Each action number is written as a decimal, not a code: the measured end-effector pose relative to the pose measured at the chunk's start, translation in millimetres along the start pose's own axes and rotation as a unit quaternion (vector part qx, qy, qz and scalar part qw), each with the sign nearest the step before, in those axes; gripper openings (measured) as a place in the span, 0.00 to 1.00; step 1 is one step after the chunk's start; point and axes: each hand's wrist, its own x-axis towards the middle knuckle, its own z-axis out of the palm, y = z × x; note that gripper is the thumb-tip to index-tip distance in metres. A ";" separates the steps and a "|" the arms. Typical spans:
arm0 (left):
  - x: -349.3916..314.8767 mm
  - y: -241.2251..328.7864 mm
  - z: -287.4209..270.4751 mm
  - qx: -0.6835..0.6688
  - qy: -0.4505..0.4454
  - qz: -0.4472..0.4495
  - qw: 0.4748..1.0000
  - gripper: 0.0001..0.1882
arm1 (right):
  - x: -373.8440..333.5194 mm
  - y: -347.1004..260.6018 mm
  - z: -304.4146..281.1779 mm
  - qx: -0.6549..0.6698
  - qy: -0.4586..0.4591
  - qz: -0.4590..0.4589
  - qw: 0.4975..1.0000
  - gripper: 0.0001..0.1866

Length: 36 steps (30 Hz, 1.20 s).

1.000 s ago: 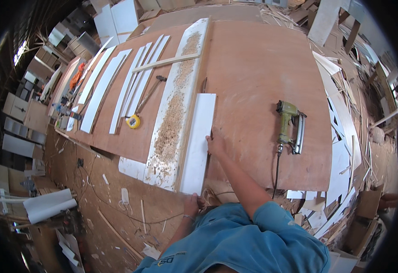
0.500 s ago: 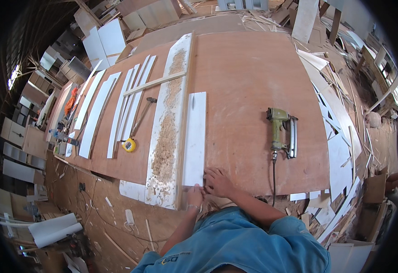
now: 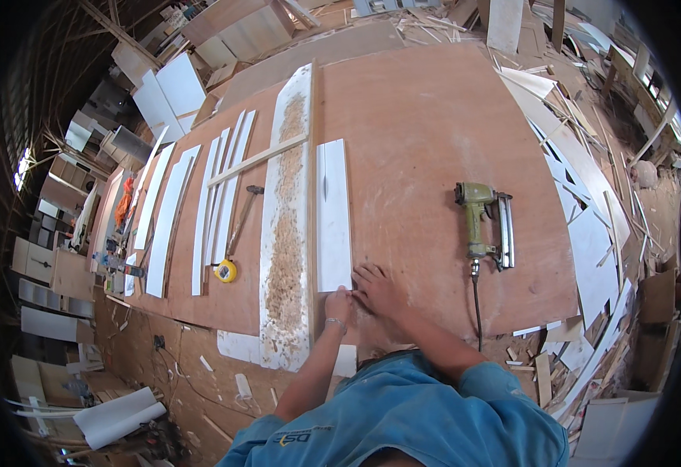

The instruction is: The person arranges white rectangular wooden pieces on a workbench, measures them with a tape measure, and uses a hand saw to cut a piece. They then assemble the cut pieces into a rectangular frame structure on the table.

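A narrow white board point(image 3: 334, 210) lies flat on the reddish-brown table, beside a longer white board point(image 3: 284, 241) strewn with sawdust. My left hand point(image 3: 338, 306) is closed at the near end of the narrow board, its fingertips pinching close to the right corner. My right hand point(image 3: 379, 289) rests at the same corner, fingers apart along the board's right edge and the tabletop. Its thumb is near the left fingers. To the right, a green nail gun point(image 3: 477, 222) lies on its side with a hose attached.
A thin wooden strip point(image 3: 256, 159) crosses the sawdust-covered board and white strips point(image 3: 222, 202). Left of that board lie a hammer point(image 3: 243, 222) and a yellow tape measure point(image 3: 225, 271). Offcuts point(image 3: 589, 257) pile up along the table's right side. A white roll point(image 3: 119, 416) sits at lower left.
The narrow board has slid away from me along the sawdust-covered board, and both hands have moved forward with it. The nail gun stays in place. The view has shifted slightly.
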 end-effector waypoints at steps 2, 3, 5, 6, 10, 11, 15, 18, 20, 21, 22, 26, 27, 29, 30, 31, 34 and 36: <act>10.9 9.1 4.3 0.005 0.003 -0.010 1.000 0.22 | 9.5 3.6 -1.8 -0.022 -0.011 0.019 1.000 0.24; 15.9 13.4 5.8 0.002 -0.010 0.003 1.000 0.22 | 14.2 5.6 -2.6 -0.020 0.003 0.022 1.000 0.24; 25.0 22.2 7.9 -0.009 -0.023 0.007 1.000 0.21 | 23.7 10.1 -3.9 -0.009 0.018 0.028 0.999 0.24; 28.9 26.2 8.9 0.010 -0.022 -0.002 1.000 0.21 | 28.0 12.5 -4.1 -0.008 0.018 0.034 0.999 0.23; 40.9 43.3 12.9 -0.003 -0.046 -0.042 0.998 0.21 | 43.0 19.5 0.8 -0.014 0.046 0.053 0.997 0.22; 42.3 48.1 12.4 -0.015 -0.041 -0.076 0.996 0.21 | 46.4 20.9 2.9 -0.015 0.049 0.065 0.997 0.21; 39.9 74.9 -12.7 0.077 -0.205 -0.093 0.971 0.20 | 58.0 28.0 12.0 -0.042 0.091 0.064 0.993 0.21; 28.2 118.0 -75.4 0.241 -0.386 0.058 0.888 0.17 | 67.2 35.8 16.2 -0.037 0.079 0.067 0.994 0.21; 29.2 167.0 -122.4 0.371 -0.411 0.367 0.747 0.15 | 74.3 41.4 18.6 -0.041 0.067 0.078 0.994 0.21; 31.8 194.9 -142.5 0.397 -0.358 0.353 0.768 0.15 | 77.9 44.3 19.7 -0.051 0.066 0.086 0.993 0.22; 34.4 223.3 -159.8 0.369 -0.301 0.280 0.834 0.16 | 81.6 47.2 20.9 -0.055 0.061 0.091 0.992 0.22; 48.4 343.3 -193.5 0.269 -0.072 0.130 0.952 0.20 | 96.5 58.7 24.7 -0.031 0.083 0.089 0.992 0.21; 57.9 368.5 -187.3 0.270 -0.052 0.172 0.946 0.21 | 100.0 61.5 25.4 -0.035 0.091 0.082 0.992 0.21; 81.8 410.4 -165.6 0.295 -0.030 0.244 0.923 0.22 | 106.6 67.3 26.4 -0.030 0.095 0.088 0.991 0.21; 98.4 428.5 -149.5 0.318 -0.030 0.247 0.915 0.22 | 109.6 69.9 26.9 -0.034 0.088 0.090 0.991 0.22; 114.6 445.4 -133.8 0.342 -0.028 0.253 0.905 0.23 | 112.8 72.7 27.1 -0.035 0.077 0.095 0.992 0.22; 163.1 467.8 -78.8 0.487 -0.036 0.364 0.793 0.23 | 122.7 80.2 26.6 -0.028 0.052 0.106 0.993 0.22; 193.1 467.4 -39.2 0.529 -0.083 0.398 0.745 0.24 | 129.7 85.1 25.3 -0.022 0.045 0.110 0.993 0.23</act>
